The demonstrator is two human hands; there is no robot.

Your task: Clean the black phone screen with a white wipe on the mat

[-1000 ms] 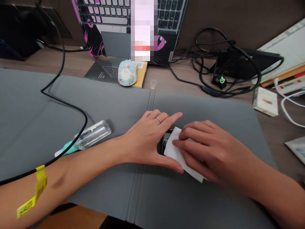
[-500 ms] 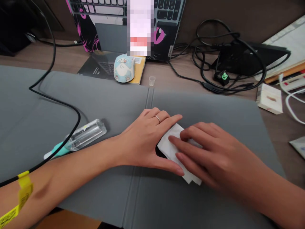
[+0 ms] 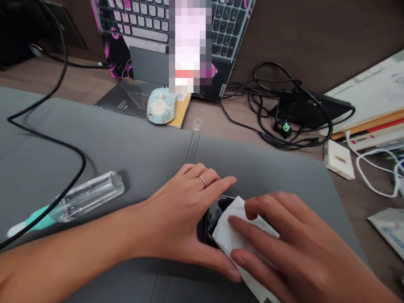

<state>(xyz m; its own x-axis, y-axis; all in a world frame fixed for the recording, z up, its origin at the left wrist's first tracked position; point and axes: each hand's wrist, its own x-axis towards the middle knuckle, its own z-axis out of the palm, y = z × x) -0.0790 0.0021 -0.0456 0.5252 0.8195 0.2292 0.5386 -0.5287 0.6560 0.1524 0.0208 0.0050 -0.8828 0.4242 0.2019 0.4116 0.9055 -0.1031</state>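
Note:
A black phone (image 3: 214,216) lies flat on a grey mat (image 3: 126,151). My left hand (image 3: 183,214) cups its near end, thumb along one side and fingers along the other, holding it still. My right hand (image 3: 284,248) presses a folded white wipe (image 3: 232,237) down onto the phone's screen with flat fingers. Most of the phone is hidden under the wipe and both hands.
A clear spray bottle with a teal end (image 3: 78,200) lies on the mat at left, under a black cable (image 3: 63,145). Behind are a laptop (image 3: 151,25), a patterned mouse (image 3: 160,108), a small clear cap (image 3: 197,123), tangled black cables (image 3: 284,113), a small white box (image 3: 339,159) and books (image 3: 372,109).
My right hand slid the wipe to the left over the phone and then back right, baring the dark screen's left end again. The camera tilted, so both hands sit lower in view.

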